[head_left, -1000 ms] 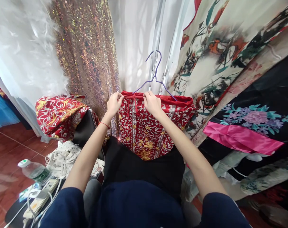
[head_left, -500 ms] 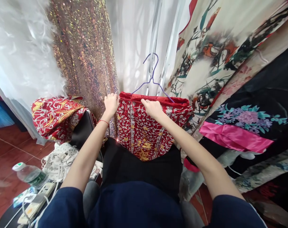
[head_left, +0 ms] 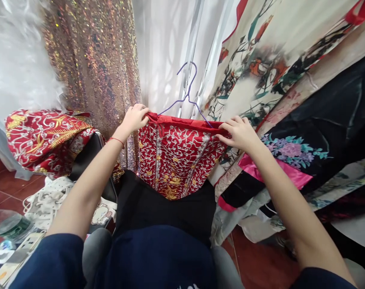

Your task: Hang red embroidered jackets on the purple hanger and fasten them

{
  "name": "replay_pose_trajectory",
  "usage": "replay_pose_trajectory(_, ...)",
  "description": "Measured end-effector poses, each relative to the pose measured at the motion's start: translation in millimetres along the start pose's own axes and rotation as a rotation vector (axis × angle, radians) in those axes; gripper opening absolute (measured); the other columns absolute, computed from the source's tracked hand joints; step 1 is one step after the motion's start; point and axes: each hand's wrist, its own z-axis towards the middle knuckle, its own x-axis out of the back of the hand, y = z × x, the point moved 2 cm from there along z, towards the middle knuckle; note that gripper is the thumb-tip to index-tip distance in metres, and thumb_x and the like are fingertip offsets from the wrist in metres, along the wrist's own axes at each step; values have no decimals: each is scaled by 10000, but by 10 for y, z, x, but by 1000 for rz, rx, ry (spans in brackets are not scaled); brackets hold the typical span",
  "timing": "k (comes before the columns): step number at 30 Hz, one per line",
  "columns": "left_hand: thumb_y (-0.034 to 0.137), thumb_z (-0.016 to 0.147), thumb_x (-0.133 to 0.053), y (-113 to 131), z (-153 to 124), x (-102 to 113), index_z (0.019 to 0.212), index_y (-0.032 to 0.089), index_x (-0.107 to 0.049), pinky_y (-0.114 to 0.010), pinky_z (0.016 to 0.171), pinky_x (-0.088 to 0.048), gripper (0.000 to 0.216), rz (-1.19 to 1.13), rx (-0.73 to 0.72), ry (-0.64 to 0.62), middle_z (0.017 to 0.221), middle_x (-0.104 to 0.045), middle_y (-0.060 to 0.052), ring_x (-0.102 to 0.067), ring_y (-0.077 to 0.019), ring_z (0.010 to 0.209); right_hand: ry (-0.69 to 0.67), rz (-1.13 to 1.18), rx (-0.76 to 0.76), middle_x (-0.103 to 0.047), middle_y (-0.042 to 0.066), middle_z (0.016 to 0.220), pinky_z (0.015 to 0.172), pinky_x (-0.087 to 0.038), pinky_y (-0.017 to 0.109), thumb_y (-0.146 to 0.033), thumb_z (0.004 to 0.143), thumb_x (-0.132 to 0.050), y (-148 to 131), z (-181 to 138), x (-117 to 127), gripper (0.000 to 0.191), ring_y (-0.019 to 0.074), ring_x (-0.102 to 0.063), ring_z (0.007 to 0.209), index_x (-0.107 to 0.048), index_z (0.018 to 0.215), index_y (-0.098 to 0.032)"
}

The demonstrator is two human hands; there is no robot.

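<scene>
A red garment (head_left: 176, 160) with silver and gold embroidery stands spread before my body, its pointed lower part against black cloth (head_left: 167, 212) over my lap. I cannot tell whether the two are one piece. Inside its red top edge sits a purple wire hanger (head_left: 187, 97), hook up and leaning back. My left hand (head_left: 136, 117) grips the top left corner, fingers closed over the edge. At the top right corner, my right hand (head_left: 238, 132) pinches the edge between thumb and fingers, close to the hanger's right end.
Behind hang a sequined cloth (head_left: 95, 72), a white curtain (head_left: 158, 48) and a floral-printed garment (head_left: 248, 68). Another red embroidered cloth (head_left: 47, 140) drapes at left. A plastic bottle (head_left: 11, 224) and a power strip (head_left: 23, 249) lie lower left. Dark garments with pink trim (head_left: 284, 172) hang at right.
My right hand has moved from the middle of the top edge to its right corner. My left hand stays on the left corner. The view has shifted right.
</scene>
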Motion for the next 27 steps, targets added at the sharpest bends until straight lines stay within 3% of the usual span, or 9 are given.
replay_pose_trajectory(4, 277, 884, -514, -83, -11, 114, 1112, 233, -700, -372, 930, -470, 297, -54, 53, -97, 1055, -715, -80, -638, -259, 993, -41, -56, 31, -699, 156, 1094, 913, -354, 514, -342, 982, -486, 86, -12, -126, 269, 324, -522, 1081, -684, 1088, -194)
replay_pose_trajectory(9, 273, 880, -549, -76, -24, 172, 1024, 226, -704, -341, 864, -470, 217, -108, 222, 51, 927, -724, -52, -648, -234, 895, 14, -18, -62, -737, 122, 1004, 955, -324, 579, -296, 1017, -412, 164, 127, -151, 301, 324, -535, 1083, -704, 1051, -228)
replay_pose_trajectory(12, 284, 915, -528, -74, 56, 181, 1061, 198, -683, -358, 870, -472, 230, -162, 268, 156, 881, -696, -56, -639, -218, 851, 80, 64, -221, -731, 137, 1044, 933, -375, 521, -364, 1030, -377, 283, 233, -208, 350, 315, -566, 1045, -690, 1067, -213)
replay_pose_trajectory(14, 269, 941, -492, -74, 86, 138, 1116, 194, -659, -371, 890, -469, 253, -194, 268, 214, 941, -691, -75, -638, -222, 883, 104, 170, -320, -714, 158, 1060, 876, -421, 442, -378, 1037, -335, 274, 299, -320, 394, 292, -596, 990, -676, 1081, -187)
replay_pose_trajectory(17, 263, 962, -465, -38, 20, -40, 1170, 212, -626, -400, 943, -457, 268, -205, 271, 215, 1040, -686, -99, -634, -257, 985, 84, 329, -468, -707, 173, 1011, 783, -442, 364, -372, 1042, -288, 49, 359, -549, 438, 265, -629, 894, -663, 1082, -148)
replay_pose_trajectory(22, 350, 1030, -334, 137, -254, -345, 1117, 223, -630, -435, 1015, -409, 333, -150, 390, 336, 1123, -682, -119, -600, -293, 1118, 78, 243, -827, -725, 194, 913, 689, -381, 329, -327, 1038, -261, -386, 329, -730, 494, 266, -649, 774, -716, 1009, -136)
replay_pose_trajectory(27, 388, 1047, -293, 223, -384, -397, 1130, 213, -622, -424, 1027, -391, 381, -128, 414, 407, 1203, -673, -128, -586, -286, 1154, 118, 243, -885, -733, 188, 898, 643, -292, 310, -313, 1031, -317, -433, 325, -680, 464, 248, -636, 741, -745, 975, -143)
